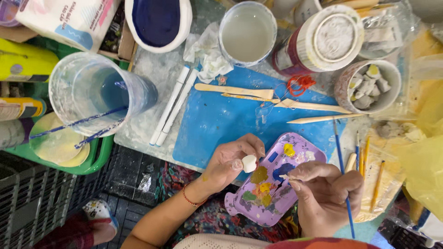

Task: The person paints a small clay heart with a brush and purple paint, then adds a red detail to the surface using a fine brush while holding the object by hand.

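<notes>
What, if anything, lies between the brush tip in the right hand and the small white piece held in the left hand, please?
Nothing visible does. The brush tip in the right hand hovers over the purple palette, and the white piece sits in the left hand fingers just beside it, with only open palette between them.

bare blue mat [217, 122] lies open; wooden tools [235, 91] and jars [247, 31] crowd its far edge.
</notes>
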A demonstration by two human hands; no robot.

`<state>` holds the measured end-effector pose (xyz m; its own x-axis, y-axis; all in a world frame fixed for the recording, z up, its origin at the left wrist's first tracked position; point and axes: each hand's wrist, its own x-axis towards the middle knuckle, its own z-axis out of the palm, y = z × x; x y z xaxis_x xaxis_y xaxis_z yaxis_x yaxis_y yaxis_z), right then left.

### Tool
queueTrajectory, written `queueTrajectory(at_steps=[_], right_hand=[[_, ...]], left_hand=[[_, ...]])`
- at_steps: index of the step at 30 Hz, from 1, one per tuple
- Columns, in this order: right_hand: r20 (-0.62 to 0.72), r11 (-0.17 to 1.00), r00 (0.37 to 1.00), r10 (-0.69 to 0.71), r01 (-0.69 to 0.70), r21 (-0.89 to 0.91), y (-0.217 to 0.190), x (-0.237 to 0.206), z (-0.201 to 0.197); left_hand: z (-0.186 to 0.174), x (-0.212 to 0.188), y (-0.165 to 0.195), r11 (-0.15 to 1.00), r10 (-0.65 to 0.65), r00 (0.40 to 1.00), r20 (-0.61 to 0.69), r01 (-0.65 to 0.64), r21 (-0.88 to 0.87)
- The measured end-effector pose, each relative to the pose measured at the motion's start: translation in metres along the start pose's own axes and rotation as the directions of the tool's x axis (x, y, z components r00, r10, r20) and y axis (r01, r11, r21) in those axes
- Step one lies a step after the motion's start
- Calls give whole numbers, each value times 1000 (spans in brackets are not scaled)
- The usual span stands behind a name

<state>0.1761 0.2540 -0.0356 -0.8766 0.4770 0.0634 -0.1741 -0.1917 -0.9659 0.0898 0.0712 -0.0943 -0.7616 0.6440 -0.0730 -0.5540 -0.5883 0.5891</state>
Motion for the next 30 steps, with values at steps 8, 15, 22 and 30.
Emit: queueTrajectory(at_steps=[8, 15, 22, 30], right_hand=[[-86, 995, 995, 39, -47, -89, -1, 6, 3], [-120, 993, 990, 69, -80, -88, -1, 9, 10], [-50, 985, 999, 10, -18, -172, -9, 16, 31], [53, 932, 991, -124, 134, -336, -9, 23, 43]], left_hand=[[0, 1, -4, 991, 48, 999, 3, -47, -124], [-2, -2, -5, 986, 31, 1000, 3, -30, -163], [-2, -2, -4, 983, 23, 1000, -8, -24, -183], [-2, -3, -4, 980, 16, 1000, -12, -18, -200]])
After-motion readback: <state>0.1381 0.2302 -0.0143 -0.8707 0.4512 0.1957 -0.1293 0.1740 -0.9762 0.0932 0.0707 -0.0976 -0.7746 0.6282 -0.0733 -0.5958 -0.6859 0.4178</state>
